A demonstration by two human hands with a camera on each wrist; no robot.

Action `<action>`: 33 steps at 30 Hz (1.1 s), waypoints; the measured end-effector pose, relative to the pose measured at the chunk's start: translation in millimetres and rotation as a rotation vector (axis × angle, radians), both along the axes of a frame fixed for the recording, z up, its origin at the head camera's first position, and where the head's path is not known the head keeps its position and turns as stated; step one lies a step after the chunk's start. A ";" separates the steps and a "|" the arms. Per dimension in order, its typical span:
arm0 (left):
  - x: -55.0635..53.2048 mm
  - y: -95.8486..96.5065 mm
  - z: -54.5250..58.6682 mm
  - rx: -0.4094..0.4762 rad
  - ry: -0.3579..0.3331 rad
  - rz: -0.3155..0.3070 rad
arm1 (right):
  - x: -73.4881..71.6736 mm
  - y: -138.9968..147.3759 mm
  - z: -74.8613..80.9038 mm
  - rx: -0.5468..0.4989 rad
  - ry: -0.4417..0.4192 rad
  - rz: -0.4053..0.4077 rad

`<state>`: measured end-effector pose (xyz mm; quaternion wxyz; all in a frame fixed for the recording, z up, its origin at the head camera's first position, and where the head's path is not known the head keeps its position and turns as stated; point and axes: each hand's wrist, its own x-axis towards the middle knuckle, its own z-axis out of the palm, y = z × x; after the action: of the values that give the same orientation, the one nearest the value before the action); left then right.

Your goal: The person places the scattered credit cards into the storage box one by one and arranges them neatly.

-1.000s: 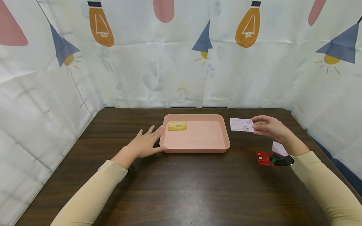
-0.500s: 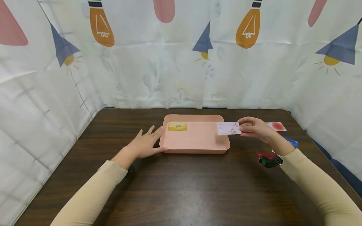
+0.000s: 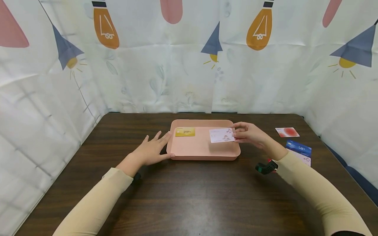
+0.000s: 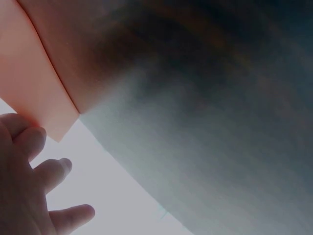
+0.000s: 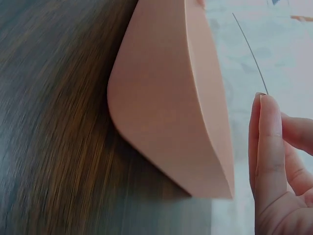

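Observation:
My right hand (image 3: 252, 135) pinches a pale pink card (image 3: 222, 135) by its right end, above the right half of the pink tray (image 3: 203, 158). Seen edge-on in the right wrist view, the same card (image 5: 250, 51) is a thin line at the fingertips, higher than the tray's rim. Inside the tray at the upper left lies a yellow card (image 3: 185, 132). My left hand (image 3: 150, 151) touches the tray's left side with fingers spread and straight. In the left wrist view its fingers (image 4: 54, 172) are by the tray wall (image 4: 34, 78).
On the right of the dark wooden table (image 3: 189, 196) lie a white card with a red circle (image 3: 287, 132), a blue card (image 3: 299, 148) overlapping a pale card (image 3: 304, 158), and a red card mostly hidden by the right wristband (image 3: 265, 168). A patterned curtain (image 3: 183, 75) hangs behind.
My right hand has carried the pale pink card leftward, from beside the tray to above its right half. Cards behind the right arm have come into view. My left hand has stayed put.

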<state>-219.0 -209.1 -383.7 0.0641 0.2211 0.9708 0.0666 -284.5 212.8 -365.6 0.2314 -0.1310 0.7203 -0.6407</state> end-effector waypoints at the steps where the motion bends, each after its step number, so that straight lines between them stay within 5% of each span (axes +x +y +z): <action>1: 0.0 0.1 0.2 0.000 -0.001 0.000 | -0.6 -3.4 -0.2 -0.004 0.000 0.005; 33: -1.3 1.2 0.8 -0.018 -0.007 0.005 | -0.8 -110.5 -22.2 0.023 -0.052 -0.087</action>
<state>-220.3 -207.8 -382.9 0.0692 0.2181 0.9717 0.0590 -285.3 102.3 -387.8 0.2233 -0.0804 0.7263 -0.6451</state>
